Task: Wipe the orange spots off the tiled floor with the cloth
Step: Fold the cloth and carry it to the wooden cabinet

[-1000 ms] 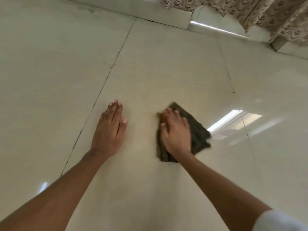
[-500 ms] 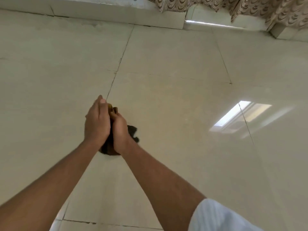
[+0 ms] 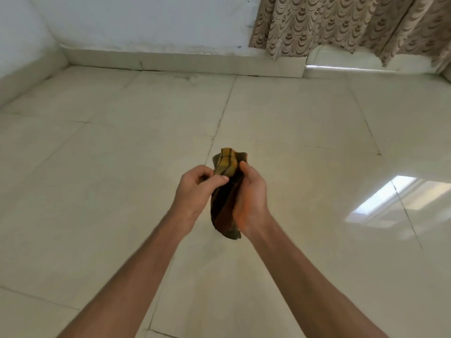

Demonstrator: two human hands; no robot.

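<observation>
A dark olive cloth (image 3: pixel 225 206) with a yellow-orange stained upper end is held up above the floor, bunched lengthwise. My left hand (image 3: pixel 195 191) pinches its upper part between thumb and fingers. My right hand (image 3: pixel 250 193) cups the cloth from the right side, with an orange tint on the palm's heel. The cream tiled floor (image 3: pixel 292 132) below shows no orange spots that I can make out.
A white wall with a skirting board (image 3: pixel 185 62) runs along the far edge, meeting a side wall at the far left. A patterned beige curtain (image 3: pixel 341 23) hangs at the upper right. A bright window reflection (image 3: pixel 390 198) lies on the tiles at the right.
The cloth has left the floor, where my right hand pressed it flat. Both hands came together, gathered it and raised it. The view has tilted up toward the wall.
</observation>
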